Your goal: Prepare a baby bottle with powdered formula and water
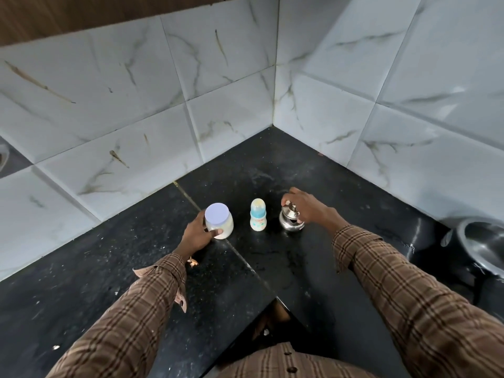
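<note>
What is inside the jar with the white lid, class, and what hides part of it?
Through the clear wall of the jar a pale, whitish filling shows, probably powder. The white lid covers the top, and the left hand wraps its near side, hiding the rest.

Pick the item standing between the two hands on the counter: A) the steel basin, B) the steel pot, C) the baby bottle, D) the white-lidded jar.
C: the baby bottle stands untouched in the middle, while the left hand holds the white-lidded jar and the right hand rests on the small steel pot.
</note>
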